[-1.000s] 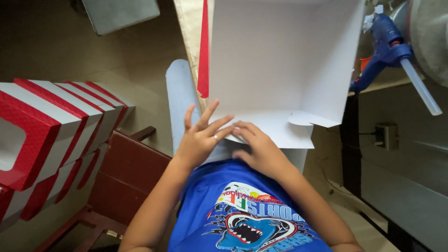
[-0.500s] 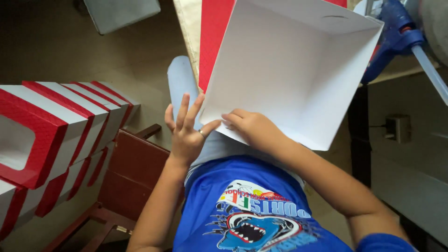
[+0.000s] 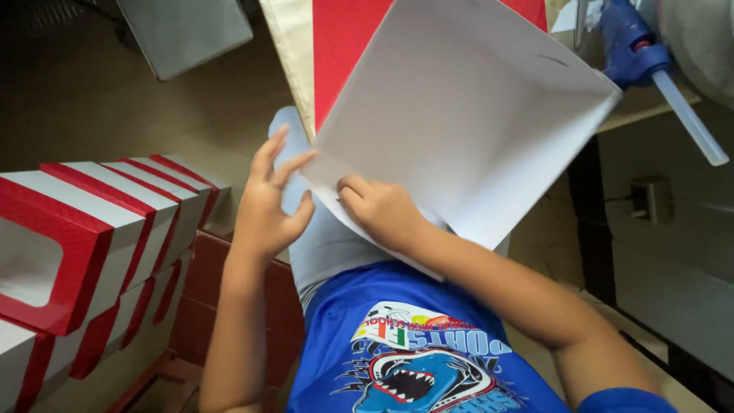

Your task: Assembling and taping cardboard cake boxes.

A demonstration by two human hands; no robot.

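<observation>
A folded cardboard box [image 3: 474,130], white inside and red outside, is tilted over my lap with its open side facing me. My right hand [image 3: 382,214] grips the box's near edge, fingers curled over the white wall. My left hand [image 3: 267,203] is open beside it with fingers spread, and its fingertips just touch the box's left corner. Below the box are my grey trousers and my blue shirt with a shark print.
A stack of red-and-white boxes with cut-out windows [image 3: 92,237] stands at the left on a brown wooden frame [image 3: 222,306]. A blue glue gun [image 3: 650,61] lies on a tabletop at the upper right. A grey panel [image 3: 183,30] is at the top left.
The box has gone from lying flat on my lap to standing open and tilted toward me. My left hand slid off its flap to the left corner, while my right hand stayed on the near edge.
</observation>
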